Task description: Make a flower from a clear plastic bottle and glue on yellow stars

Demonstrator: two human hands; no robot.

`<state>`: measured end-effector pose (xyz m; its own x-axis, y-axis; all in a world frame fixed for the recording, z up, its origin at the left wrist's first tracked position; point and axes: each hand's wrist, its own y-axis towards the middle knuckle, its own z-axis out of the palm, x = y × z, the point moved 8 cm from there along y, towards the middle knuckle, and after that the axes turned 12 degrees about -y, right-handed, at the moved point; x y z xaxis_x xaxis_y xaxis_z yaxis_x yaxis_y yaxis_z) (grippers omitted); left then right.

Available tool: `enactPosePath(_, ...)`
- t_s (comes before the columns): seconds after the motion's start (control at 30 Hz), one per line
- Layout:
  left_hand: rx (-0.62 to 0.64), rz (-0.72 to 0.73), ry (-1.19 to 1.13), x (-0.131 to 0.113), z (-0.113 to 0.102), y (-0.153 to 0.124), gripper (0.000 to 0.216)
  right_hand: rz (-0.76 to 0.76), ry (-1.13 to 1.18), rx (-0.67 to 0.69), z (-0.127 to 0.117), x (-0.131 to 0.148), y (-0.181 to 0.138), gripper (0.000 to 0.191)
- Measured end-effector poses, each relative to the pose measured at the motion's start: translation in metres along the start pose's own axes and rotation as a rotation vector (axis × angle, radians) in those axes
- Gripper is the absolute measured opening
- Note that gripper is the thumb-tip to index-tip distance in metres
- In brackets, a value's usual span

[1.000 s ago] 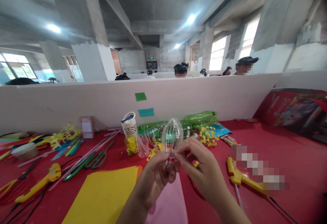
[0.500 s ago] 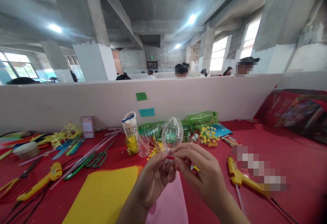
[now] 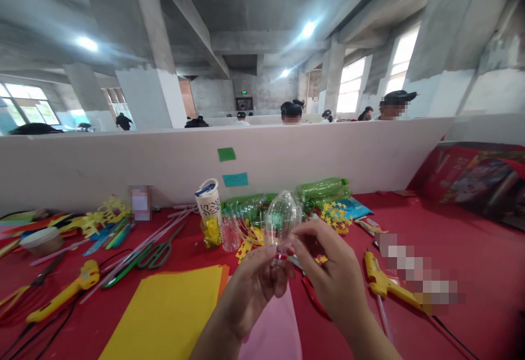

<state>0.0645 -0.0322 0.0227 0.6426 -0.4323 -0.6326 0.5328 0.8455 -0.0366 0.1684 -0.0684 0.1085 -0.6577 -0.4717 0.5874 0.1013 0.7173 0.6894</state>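
Observation:
A clear plastic bottle top (image 3: 282,215), its body slit into thin strips that bulge into a bulb, stands upright above the table. My left hand (image 3: 256,283) is closed around its neck, just at the red ring. Close against the strips' lower right side, my right hand (image 3: 334,270) pinches with thumb and forefinger; the exact spot between the fingertips is hard to make out. Beneath the hands lies a sheet of pink paper (image 3: 273,327). Partly hidden by my right hand, a red-handled tool (image 3: 314,294) rests on the red table (image 3: 463,245).
Yellow paper (image 3: 164,311) lies left. Yellow glue guns (image 3: 68,291) (image 3: 389,283) with cords rest at either side. Green-handled scissors (image 3: 158,253), a patterned cup (image 3: 208,201), green bottles (image 3: 324,189) and yellow star cut-outs (image 3: 336,216) stand or lie near the white partition (image 3: 123,163).
Both hands and the bottle top have shifted slightly right. The bulb has turned a little, and my right hand has moved a bit, uncovering the red-handled tool.

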Motion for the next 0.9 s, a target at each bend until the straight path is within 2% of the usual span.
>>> enactPosePath(0.13, -0.045, -0.029, -0.031, 0.002, -0.005, -0.001, 0.024, -0.068, 0.005, -0.072, -0.007, 0.005, -0.002, 0.010)
enactPosePath(0.27, -0.031, -0.021, -0.050, 0.001, -0.004, 0.000, 0.023, -0.172, -0.078, -0.007, -0.002, 0.013, -0.004, 0.019)
enactPosePath(0.5, -0.013, -0.008, -0.053, 0.002, -0.005, 0.001, 0.023, -0.161, -0.198, 0.033, 0.005, 0.009, -0.004, 0.022)
enactPosePath(0.73, 0.012, 0.036, 0.051, -0.001, 0.003, 0.002, 0.020, -0.030, -0.245, 0.042, 0.005, 0.001, -0.003, 0.014)
enactPosePath(0.9, 0.026, 0.108, 0.175, -0.007, 0.006, 0.002, 0.014, 0.072, -0.179, 0.121, 0.010, -0.010, -0.002, 0.011)
